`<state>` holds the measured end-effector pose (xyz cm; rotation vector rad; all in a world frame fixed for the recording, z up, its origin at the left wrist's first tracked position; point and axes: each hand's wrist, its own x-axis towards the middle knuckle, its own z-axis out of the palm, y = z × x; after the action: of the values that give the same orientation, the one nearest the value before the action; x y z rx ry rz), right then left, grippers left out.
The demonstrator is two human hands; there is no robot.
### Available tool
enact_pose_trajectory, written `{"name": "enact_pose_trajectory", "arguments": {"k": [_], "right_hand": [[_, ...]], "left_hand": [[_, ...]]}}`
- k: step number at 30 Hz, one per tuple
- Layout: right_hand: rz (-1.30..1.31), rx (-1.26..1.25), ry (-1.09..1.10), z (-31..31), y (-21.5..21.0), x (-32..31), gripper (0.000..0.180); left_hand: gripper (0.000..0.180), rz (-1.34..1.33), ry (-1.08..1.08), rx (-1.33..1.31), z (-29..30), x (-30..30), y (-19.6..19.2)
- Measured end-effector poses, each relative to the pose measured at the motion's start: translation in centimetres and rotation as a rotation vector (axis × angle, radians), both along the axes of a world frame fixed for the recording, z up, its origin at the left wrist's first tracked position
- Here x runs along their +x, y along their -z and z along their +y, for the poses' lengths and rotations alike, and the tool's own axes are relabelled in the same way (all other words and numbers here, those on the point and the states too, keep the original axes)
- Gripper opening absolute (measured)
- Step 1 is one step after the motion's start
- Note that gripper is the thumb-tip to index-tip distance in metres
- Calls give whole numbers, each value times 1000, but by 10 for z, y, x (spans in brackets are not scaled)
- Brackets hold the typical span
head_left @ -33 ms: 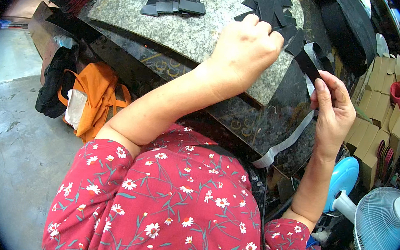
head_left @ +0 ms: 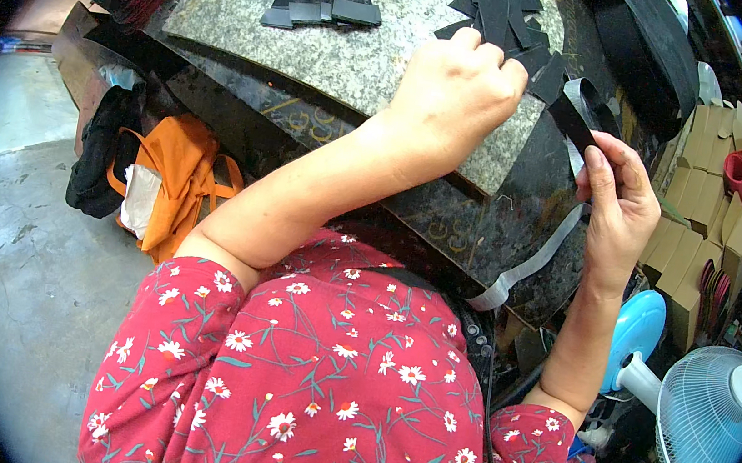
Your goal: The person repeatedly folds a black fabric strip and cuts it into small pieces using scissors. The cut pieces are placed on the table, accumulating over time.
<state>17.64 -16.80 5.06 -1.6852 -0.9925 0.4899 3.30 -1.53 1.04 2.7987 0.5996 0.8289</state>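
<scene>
Strip cutting at granite slab [head_left: 354, 56], partly done.

Left of slab: orange bag [head_left: 178, 177] and dark bundle on floor. On slab's far left: small stack of cut black rectangles [head_left: 321, 12], neat, apparently finished. On slab's far right: loose heap of black cut pieces [head_left: 504, 13], more than in the stack. Left hand [head_left: 456, 93] fisted knuckles-up at slab's right edge, beside heap; contents hidden, cannot tell. Right of slab: right hand [head_left: 619, 209] pinching long black strip [head_left: 586, 110] between thumb and fingers, strip looping up past slab's corner, pale tail hanging below. Much strip uncut, so judged mid-job. Farther right: cardboard boxes [head_left: 711, 215], blue fan [head_left: 707, 416].
</scene>
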Motion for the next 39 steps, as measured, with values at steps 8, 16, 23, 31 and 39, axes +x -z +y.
{"name": "enact_pose_trajectory", "arguments": {"k": [8,16,23,31,39], "right_hand": [[147,-95,-5,1,2,3,11],[137,-249,-204,16,0,-3,13],[107,-266,-315,31,11,2,14],[157,-274,-337,31,16,6,13],[232,-269,-340,28,6,6,12]], "left_hand": [[48,-319,66,-589,15,-21,-6],[24,-182,338,-1421,19,-27,0],[25,-186,425,-1523,20,-31,0],[25,-253,402,-1605,19,-30,1],[25,-250,374,-1588,18,-29,1]]}}
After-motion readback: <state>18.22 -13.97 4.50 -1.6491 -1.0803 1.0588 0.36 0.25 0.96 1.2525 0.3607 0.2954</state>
